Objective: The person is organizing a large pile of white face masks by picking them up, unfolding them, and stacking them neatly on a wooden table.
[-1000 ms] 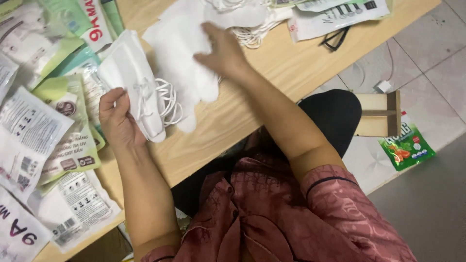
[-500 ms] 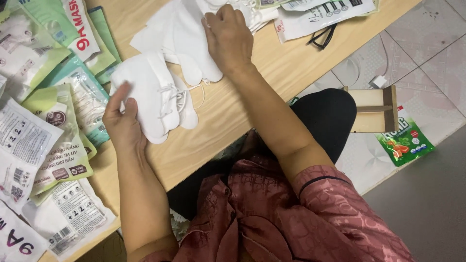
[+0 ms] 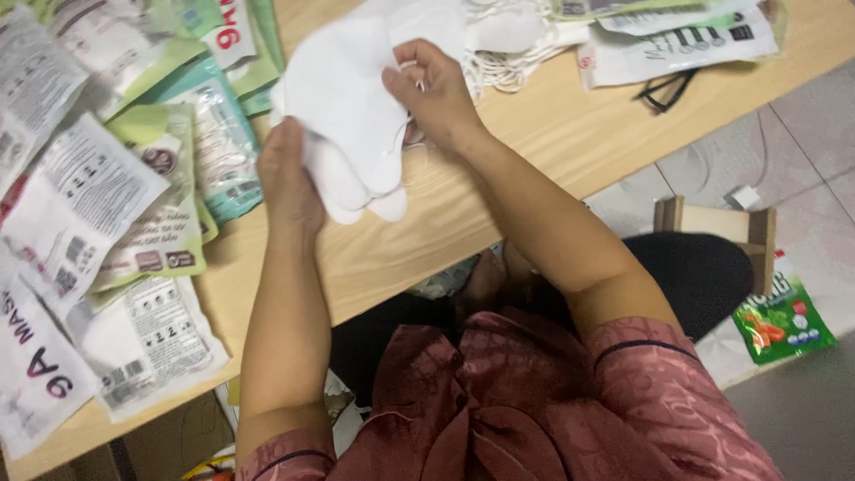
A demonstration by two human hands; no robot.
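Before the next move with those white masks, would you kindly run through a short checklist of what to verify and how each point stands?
1. Left hand has hold of the stack of white masks: ok, it grips the lower left edge.
2. Right hand on the same stack: ok, its fingers pinch the right side near the ear loops.
3. Masks lined up in the stack: not ok, the rounded ends at the bottom are staggered.
4. Number of masks held: cannot tell, the layers overlap.
5. Bare wooden table under the hands: ok.
6. Printed pouches within reach on the left: ok, they lie beside the left hand.
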